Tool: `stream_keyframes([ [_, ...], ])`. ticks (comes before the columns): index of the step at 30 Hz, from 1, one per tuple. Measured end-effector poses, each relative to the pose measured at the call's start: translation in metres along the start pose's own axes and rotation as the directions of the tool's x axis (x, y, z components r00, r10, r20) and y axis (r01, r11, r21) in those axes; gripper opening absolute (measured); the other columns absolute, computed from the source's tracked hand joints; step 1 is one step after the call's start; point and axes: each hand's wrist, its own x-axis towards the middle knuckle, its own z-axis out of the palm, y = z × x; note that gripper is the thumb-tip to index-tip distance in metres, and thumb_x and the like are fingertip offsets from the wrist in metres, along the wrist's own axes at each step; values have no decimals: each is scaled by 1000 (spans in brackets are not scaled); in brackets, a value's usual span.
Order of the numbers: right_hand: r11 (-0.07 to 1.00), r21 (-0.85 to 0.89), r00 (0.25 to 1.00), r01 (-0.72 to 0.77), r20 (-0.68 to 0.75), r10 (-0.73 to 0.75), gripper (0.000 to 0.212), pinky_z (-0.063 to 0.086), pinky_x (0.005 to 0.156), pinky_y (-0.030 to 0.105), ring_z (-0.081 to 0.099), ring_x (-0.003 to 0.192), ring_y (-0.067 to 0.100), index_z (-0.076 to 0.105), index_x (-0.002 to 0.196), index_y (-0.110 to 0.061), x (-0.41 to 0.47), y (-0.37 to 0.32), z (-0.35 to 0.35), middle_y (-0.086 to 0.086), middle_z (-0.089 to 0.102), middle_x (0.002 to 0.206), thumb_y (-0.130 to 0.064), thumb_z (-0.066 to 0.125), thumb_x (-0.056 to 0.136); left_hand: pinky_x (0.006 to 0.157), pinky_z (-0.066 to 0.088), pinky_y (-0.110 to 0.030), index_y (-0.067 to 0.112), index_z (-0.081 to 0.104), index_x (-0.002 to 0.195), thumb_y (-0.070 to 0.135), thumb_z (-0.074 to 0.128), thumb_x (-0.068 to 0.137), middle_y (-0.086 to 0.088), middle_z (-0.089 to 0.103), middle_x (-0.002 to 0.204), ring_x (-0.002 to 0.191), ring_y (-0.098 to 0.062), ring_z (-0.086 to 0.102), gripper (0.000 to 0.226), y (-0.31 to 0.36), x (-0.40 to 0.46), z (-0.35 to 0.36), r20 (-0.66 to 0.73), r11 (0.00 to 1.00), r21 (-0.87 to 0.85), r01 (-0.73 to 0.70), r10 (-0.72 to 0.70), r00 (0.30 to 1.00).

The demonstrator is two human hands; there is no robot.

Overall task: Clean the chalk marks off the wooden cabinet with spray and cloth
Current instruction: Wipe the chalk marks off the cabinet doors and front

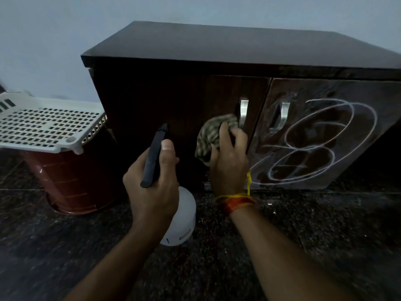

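A dark wooden cabinet [195, 61] with two doors stands on a speckled dark floor [325, 246], seen from above by the person cleaning it. The left door [173, 109] looks free of chalk. The right door [321, 137] carries large looping white chalk marks [321, 135], with a hazy smear near its metal handle [283, 115]. So the job seems about half done: one door clean, the other yet to be wiped.

The right hand [230, 159], with orange and yellow threads at the wrist, grips a bunched checked cloth [213, 132] and presses it against the left door, just beside that door's handle [243, 112]. The left hand [155, 181] is wrapped around the black head of a spray bottle [182, 216], thumb on top, nozzle pointing at the left door; the white body hangs below the hand. What is in the bottle cannot be seen.

To the left, touching the cabinet's corner, a white slotted plastic tray [47, 124] sits on top of a reddish-brown bucket [71, 181]. The bucket's inside is hidden.
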Motion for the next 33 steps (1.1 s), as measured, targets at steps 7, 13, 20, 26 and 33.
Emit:
stream_keyframes([
  [7,997,79,995,11,-103,-3,47,53,81,33,59,102,32,50,131,0,11,-3,1,21,50,122,-2,63,86,47,36,-40,4,57,76,56,44,90,-34,52,66,48,-37,46,55,2,-3,1,16,1000,-13,-20,20,1000],
  [13,997,-9,994,73,78,-72,46,50,94,42,49,121,38,45,137,-3,-9,21,12,21,42,137,1,50,92,44,35,-42,20,57,71,57,45,90,-33,53,67,46,-37,47,43,5,-1,2,15,1000,-18,-24,24,1000],
  [20,977,133,979,-165,-102,179,42,31,98,17,46,116,25,52,126,-3,-11,48,0,19,42,130,2,59,85,48,37,-41,4,57,76,56,44,90,-34,52,69,49,-40,46,55,5,-1,0,18,999,-8,-33,33,999],
  [26,980,145,984,-139,-90,153,33,39,85,20,46,101,18,51,109,-10,-17,50,15,14,40,121,2,61,79,46,37,-42,12,58,75,55,44,90,-31,53,68,49,-37,47,47,-2,-8,7,44,1000,-16,-9,10,999],
  [33,944,85,947,-320,40,318,39,34,81,14,53,94,26,51,109,-9,-46,65,37,17,39,127,5,66,76,43,38,-39,9,57,76,62,48,92,-24,55,69,50,-38,48,56,-19,-17,13,67,998,-13,56,-55,996],
])
